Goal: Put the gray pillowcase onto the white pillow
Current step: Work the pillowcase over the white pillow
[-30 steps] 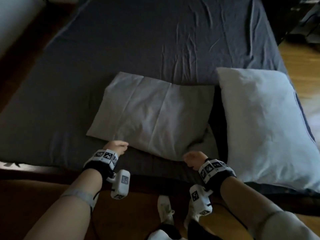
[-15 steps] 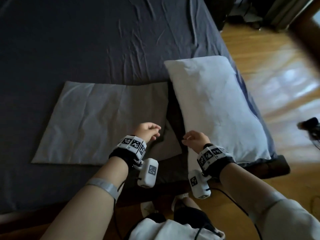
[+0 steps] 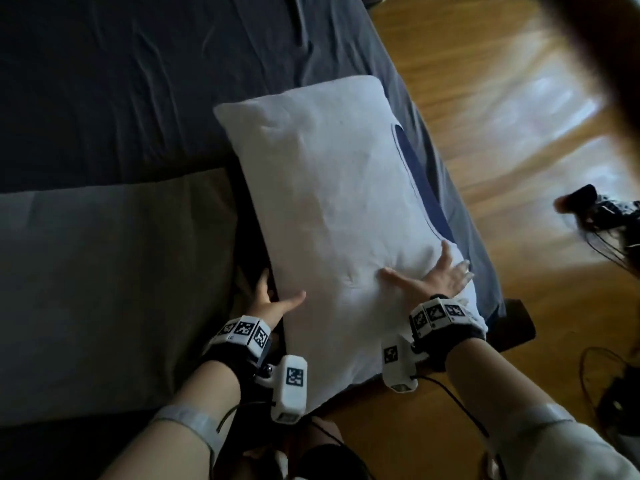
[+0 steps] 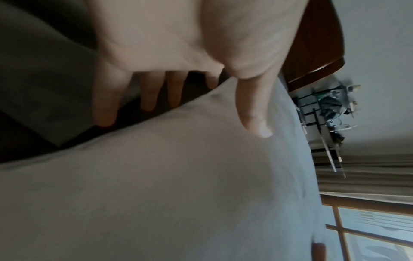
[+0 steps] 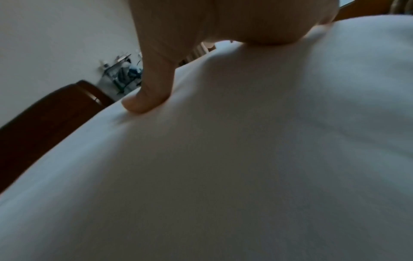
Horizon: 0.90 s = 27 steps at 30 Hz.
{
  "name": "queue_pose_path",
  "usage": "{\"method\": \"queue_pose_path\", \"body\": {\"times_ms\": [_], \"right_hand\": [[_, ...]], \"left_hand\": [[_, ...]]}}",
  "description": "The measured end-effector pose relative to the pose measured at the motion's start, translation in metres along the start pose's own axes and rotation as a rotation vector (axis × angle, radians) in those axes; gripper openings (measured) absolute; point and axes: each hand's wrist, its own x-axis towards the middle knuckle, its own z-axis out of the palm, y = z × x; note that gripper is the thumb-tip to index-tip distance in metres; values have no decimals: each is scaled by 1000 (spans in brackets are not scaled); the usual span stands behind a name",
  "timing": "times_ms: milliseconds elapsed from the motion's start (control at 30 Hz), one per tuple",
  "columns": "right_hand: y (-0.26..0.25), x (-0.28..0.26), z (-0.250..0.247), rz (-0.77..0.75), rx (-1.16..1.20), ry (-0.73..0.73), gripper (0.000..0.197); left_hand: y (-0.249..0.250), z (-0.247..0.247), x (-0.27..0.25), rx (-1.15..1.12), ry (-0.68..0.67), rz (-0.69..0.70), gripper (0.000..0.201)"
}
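**Hand Placement on the Pillow Prior to Casing**

The white pillow (image 3: 332, 209) lies lengthwise along the right edge of the bed (image 3: 138, 81), its near end overhanging the bed's foot. The gray pillowcase (image 3: 104, 289) lies flat on the dark sheet just beside it, to the left, with a narrow dark gap between them. The pillowcase is not yet on the pillow.

The left hand (image 3: 268, 303) is at the pillow's left edge. Its fingers (image 4: 147, 95) are extended downward into the gap beside the pillow, and the thumb (image 4: 254, 113) lies across the top surface. This posture brackets the edge and, in judgement, prepares a lift or a pull toward the pillowcase. The fingers are straight and not curled round the fabric.

The right hand (image 3: 436, 277) rests flat and spread on the pillow's near right corner; the thumb (image 5: 152, 91) dents the surface. It holds nothing. The placement probably steadies the far side against the left hand's action.

Appearance of the pillow: rectangular, plump, soft. The fabric dimples and creases under pressure. A dark blue curved band (image 3: 419, 174) shows along its right edge; whether this is pillow trim or bedding cannot be determined.

The floor (image 3: 519, 150) is polished wood.
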Motion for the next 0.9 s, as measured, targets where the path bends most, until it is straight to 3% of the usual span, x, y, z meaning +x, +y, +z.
{"method": "queue_pose_path", "body": {"times_ms": [133, 200, 267, 333, 500, 600, 667, 800, 900], "right_hand": [[20, 33, -15, 37, 185, -2, 119], [30, 37, -16, -18, 342, -23, 96], [33, 33, -19, -56, 378, -19, 62], [32, 26, -24, -119, 470, -31, 45], [32, -12, -46, -243, 763, 69, 39], [48, -58, -52, -179, 879, 189, 38], [60, -76, -44, -124, 941, 191, 36], [76, -113, 15, 108, 943, -81, 35], [79, -120, 73, 286, 697, -380, 31]], "left_hand": [[-10, 17, 13, 2, -78, 34, 109], [-6, 22, 10, -35, -55, 88, 107], [4, 29, 4, -88, 0, 184, 84], [22, 36, -7, -114, 25, 260, 73], [64, 38, -33, -34, -58, 439, 80], [83, 29, -51, 156, -187, 569, 85], [98, 27, -46, 334, -225, 611, 85], [95, -13, -27, 428, -218, 605, 67], [52, -54, -28, 353, -181, 422, 64]]}}
